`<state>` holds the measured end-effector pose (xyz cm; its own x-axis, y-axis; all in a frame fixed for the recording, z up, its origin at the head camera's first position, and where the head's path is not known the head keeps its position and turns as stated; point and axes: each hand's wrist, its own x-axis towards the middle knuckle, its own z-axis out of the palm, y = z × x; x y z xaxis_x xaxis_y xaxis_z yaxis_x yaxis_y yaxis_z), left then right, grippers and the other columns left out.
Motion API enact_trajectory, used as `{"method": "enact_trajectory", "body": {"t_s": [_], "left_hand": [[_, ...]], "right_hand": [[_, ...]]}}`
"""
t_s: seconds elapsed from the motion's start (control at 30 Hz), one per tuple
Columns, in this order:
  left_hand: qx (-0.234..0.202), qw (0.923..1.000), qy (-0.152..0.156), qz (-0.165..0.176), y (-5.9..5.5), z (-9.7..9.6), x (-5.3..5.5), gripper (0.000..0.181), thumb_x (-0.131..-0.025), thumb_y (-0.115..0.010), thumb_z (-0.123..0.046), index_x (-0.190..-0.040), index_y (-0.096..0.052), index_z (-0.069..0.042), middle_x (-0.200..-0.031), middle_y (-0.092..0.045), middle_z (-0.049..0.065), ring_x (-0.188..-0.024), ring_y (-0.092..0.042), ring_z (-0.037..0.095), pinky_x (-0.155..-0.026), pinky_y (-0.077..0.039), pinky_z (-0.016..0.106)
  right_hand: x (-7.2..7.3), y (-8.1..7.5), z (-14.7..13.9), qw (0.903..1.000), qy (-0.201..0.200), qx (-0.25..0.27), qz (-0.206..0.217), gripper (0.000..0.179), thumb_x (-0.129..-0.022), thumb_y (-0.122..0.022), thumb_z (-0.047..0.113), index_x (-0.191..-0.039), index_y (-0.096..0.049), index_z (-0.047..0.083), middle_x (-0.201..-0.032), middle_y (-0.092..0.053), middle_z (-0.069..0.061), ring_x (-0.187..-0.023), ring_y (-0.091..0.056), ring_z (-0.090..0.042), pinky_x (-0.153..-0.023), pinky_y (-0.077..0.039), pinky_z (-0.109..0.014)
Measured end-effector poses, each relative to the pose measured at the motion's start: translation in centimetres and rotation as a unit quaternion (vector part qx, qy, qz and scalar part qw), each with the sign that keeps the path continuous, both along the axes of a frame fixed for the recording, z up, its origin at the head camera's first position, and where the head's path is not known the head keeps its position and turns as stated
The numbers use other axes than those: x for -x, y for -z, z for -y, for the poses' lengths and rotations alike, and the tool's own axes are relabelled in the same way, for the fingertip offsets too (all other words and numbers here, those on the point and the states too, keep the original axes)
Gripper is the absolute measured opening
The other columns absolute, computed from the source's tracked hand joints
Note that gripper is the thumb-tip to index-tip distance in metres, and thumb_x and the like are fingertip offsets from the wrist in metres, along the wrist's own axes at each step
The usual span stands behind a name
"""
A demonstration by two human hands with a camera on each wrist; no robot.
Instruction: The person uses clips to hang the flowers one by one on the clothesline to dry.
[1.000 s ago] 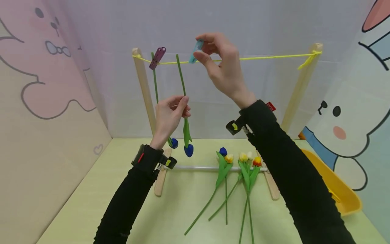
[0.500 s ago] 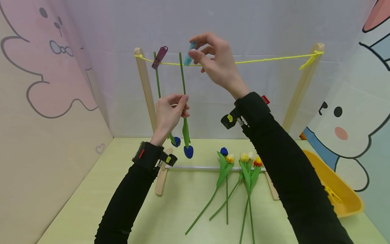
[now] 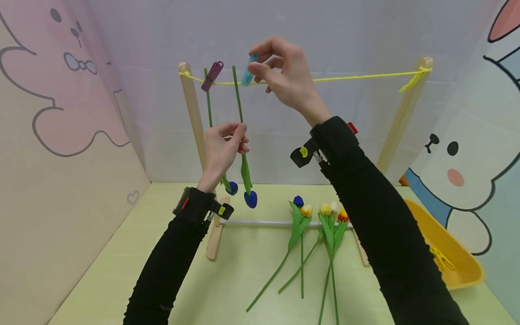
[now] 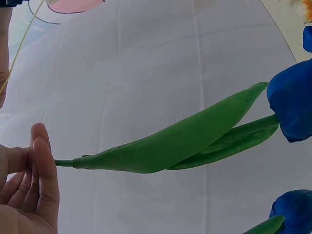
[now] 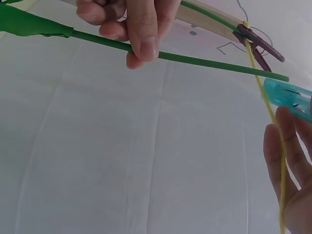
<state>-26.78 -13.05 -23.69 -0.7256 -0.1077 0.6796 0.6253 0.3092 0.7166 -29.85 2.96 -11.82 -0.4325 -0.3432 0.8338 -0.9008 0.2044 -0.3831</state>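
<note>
My left hand [image 3: 222, 146] pinches the green stem of a blue tulip [image 3: 250, 199], which hangs head down with its stem end rising past the yellow string [image 3: 345, 78]. In the left wrist view its long leaf [image 4: 161, 141] lies between fingers and bloom. Up at the string, my right hand [image 3: 284, 74] pinches a light blue clothespin [image 3: 249, 70] close to the right of that stem. The right wrist view has the clothespin [image 5: 282, 95] right by the stem's end and the string. Left of it, a purple clothespin [image 3: 212, 76] clips another blue tulip [image 3: 231, 188] to the string.
The string is tied between two wooden posts [image 3: 402, 117], joined low down by a pale rod [image 3: 260, 223]. Several tulips [image 3: 298, 225], blue, yellow, white and orange-red, lie on the table [image 3: 183, 280]. A yellow basin [image 3: 467, 266] at the right holds a yellow clothespin [image 3: 443, 258].
My right hand has moved left with the light blue clothespin, nearer the held stem. My left hand and its tulip have shifted slightly up and left.
</note>
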Motion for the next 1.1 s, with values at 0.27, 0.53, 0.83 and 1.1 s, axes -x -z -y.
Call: {"method": "enact_trajectory", "body": {"t_s": [0.27, 0.53, 0.83, 1.1], "left_hand": [[0.006, 1.0, 0.003, 0.007, 0.5, 0.4, 0.7, 0.023, -0.093, -0.062, -0.011, -0.103, -0.069, 0.009, -0.074, -0.066, 0.024, -0.047, -0.059, 0.005, -0.049, -0.051, 0.011], [0.012, 0.9999, -0.004, 0.009, 0.4, 0.4, 0.8, 0.026, -0.093, -0.062, -0.014, -0.104, -0.069, 0.008, -0.074, -0.066, 0.021, -0.047, -0.06, 0.006, -0.049, -0.051, 0.011], [0.014, 0.9998, -0.006, 0.015, 0.3, 0.3, 0.8, 0.027, -0.094, -0.062, -0.015, -0.107, -0.068, 0.008, -0.075, -0.066, 0.023, -0.048, -0.06, 0.006, -0.05, -0.051, 0.011], [0.014, 0.9997, -0.004, 0.02, 0.2, 0.2, 0.7, 0.028, -0.094, -0.062, -0.015, -0.107, -0.068, 0.009, -0.075, -0.066, 0.023, -0.047, -0.06, 0.005, -0.05, -0.051, 0.011]], "right_hand": [[0.3, -0.2, 0.3, 1.0, -0.005, 0.001, -0.006, 0.021, -0.09, -0.064, 0.006, -0.105, -0.063, -0.009, -0.082, -0.061, -0.005, -0.067, -0.064, -0.015, -0.055, -0.048, -0.017], [0.1, -0.4, 0.5, 0.9996, -0.009, 0.021, 0.016, 0.021, -0.09, -0.064, 0.007, -0.104, -0.064, -0.008, -0.084, -0.059, -0.005, -0.052, -0.05, -0.015, -0.05, -0.042, -0.019], [0.4, -0.5, 0.8, 0.9991, 0.033, 0.025, -0.005, 0.019, -0.088, -0.068, 0.011, -0.097, -0.067, -0.006, -0.092, -0.065, -0.013, -0.083, -0.059, -0.013, -0.065, -0.046, -0.017], [0.6, -0.5, 1.2, 0.998, 0.044, 0.043, 0.019, 0.012, -0.085, -0.071, 0.01, -0.091, -0.069, 0.0, -0.089, -0.067, -0.01, -0.081, -0.06, -0.015, -0.074, -0.048, -0.02]]}}
